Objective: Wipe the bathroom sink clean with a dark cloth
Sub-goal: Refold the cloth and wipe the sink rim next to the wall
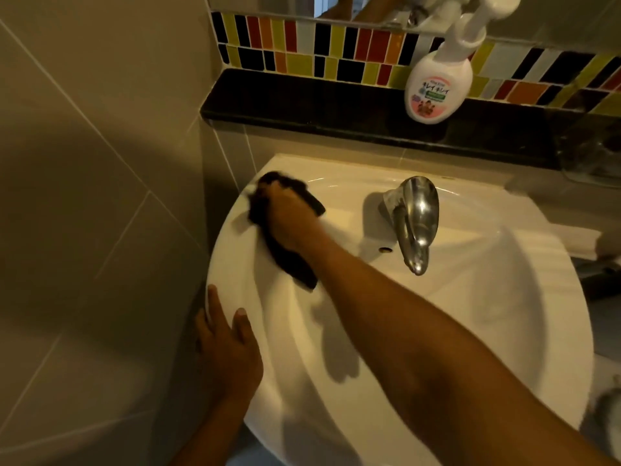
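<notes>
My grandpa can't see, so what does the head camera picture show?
The right hand presses a dark cloth on the white sink's back-left rim, while the left hand rests on its near-left edge. A faucet stands alongside.

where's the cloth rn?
Head view: the cloth is on the sink's back-left rim, pressed under the right hand, left of the faucet. The left hand rests on the rim nearer the camera.
</notes>
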Available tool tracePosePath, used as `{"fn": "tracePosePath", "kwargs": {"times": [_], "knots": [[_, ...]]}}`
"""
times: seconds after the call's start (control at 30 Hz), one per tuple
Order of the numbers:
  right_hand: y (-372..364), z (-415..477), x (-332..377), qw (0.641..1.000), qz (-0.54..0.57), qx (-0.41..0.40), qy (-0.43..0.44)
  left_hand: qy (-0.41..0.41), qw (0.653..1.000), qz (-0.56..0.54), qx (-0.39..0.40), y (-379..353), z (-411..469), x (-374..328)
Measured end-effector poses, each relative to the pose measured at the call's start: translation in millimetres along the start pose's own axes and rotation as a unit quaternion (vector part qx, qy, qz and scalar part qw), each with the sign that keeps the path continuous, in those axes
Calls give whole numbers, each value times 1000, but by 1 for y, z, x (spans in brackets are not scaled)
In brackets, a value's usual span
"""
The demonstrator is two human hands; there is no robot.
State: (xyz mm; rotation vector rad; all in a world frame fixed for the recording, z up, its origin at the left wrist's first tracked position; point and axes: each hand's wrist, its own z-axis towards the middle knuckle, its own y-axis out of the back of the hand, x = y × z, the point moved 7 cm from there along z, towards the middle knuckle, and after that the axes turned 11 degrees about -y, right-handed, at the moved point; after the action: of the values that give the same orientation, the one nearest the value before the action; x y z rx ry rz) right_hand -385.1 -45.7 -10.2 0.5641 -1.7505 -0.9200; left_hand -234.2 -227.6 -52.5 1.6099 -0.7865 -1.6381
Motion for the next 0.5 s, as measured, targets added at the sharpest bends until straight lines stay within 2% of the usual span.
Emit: {"fn": "tracePosePath", "kwargs": {"times": [0.13, 0.27, 0.5], "knots": [[35, 10, -62, 995, -39, -51, -77, -2, 1000, -8, -3, -3, 2, 5], [30, -10, -87, 987, -23, -80, -137, 14, 1000, -25, 12, -1, 1, 4], [44, -44, -100, 978, -70, -135, -140, 14, 998, -46, 34, 2, -1, 3]]}}
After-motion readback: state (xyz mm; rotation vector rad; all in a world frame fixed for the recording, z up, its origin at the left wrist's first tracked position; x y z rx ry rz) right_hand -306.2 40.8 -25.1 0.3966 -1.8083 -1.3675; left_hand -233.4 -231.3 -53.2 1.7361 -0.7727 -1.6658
